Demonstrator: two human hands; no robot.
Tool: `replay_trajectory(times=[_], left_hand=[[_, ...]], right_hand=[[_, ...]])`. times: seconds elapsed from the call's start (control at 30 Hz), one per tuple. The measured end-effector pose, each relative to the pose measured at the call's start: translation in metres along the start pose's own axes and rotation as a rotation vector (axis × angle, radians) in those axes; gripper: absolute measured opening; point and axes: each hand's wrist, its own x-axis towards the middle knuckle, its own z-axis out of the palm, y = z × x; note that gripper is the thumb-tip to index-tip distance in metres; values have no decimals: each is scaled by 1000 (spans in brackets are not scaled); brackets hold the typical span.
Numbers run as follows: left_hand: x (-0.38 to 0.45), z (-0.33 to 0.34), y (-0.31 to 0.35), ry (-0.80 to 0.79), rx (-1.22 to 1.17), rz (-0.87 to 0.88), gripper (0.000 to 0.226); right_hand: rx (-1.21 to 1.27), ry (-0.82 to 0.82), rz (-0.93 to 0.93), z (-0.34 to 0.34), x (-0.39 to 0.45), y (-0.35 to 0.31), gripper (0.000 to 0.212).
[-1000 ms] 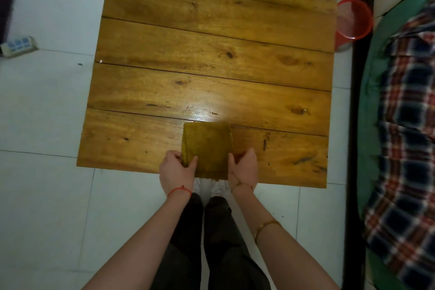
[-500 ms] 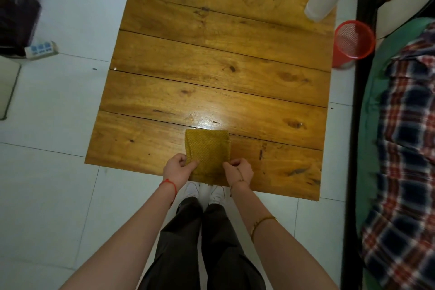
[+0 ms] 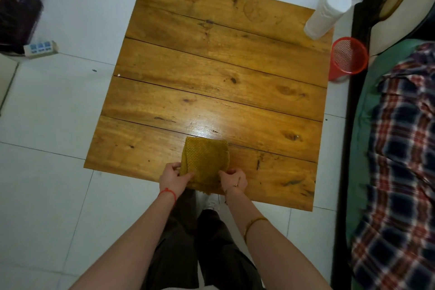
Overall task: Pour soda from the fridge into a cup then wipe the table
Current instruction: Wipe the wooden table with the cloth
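Note:
A folded mustard-yellow cloth lies on the near edge of the wooden plank table, its near end hanging a little over the edge. My left hand pinches the cloth's near left corner. My right hand pinches its near right corner. A tall white cup stands at the table's far right corner. No soda bottle is in view.
A red mesh bin stands on the white tiled floor just right of the table. A bed with a plaid blanket runs along the right. A power strip lies on the floor far left, beside dark furniture.
Both hands have closed from flat beside the cloth to pinching its near corners. The head has risen, so more of the table and floor shows.

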Motion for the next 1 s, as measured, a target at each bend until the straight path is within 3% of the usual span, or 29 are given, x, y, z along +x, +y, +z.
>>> replay_trajectory(times=[0.17, 0.27, 0.3, 0.37, 0.43, 0.7, 0.83, 0.9, 1.0], left_hand=[[3, -7, 18, -276, -246, -26, 41], [-2, -11, 34, -402, -333, -6, 40], [-2, -13, 39, -431, -360, -14, 42], [-1, -18, 48, -477, -378, -38, 45], [3, -25, 57, -503, -378, -59, 47], [52, -84, 122, -491, -306, -16, 51], [92, -117, 172, -457, -258, 57, 41], [116, -133, 201, -430, -223, 104, 45], [156, -157, 247, -391, -131, 215, 57]], right_hand=[[-45, 0, 19, -2, -10, -9, 42], [-17, -88, 149, 1, -20, -20, 61], [96, -168, 233, 2, -22, -24, 64], [388, -403, 379, 0, -26, -37, 51], [547, -467, 417, 1, -25, -49, 46], [596, -318, 250, 29, -8, -136, 57], [586, -299, 155, 66, 43, -185, 72], [626, -310, 100, 73, 39, -229, 67], [668, -324, -7, 75, 18, -305, 41]])
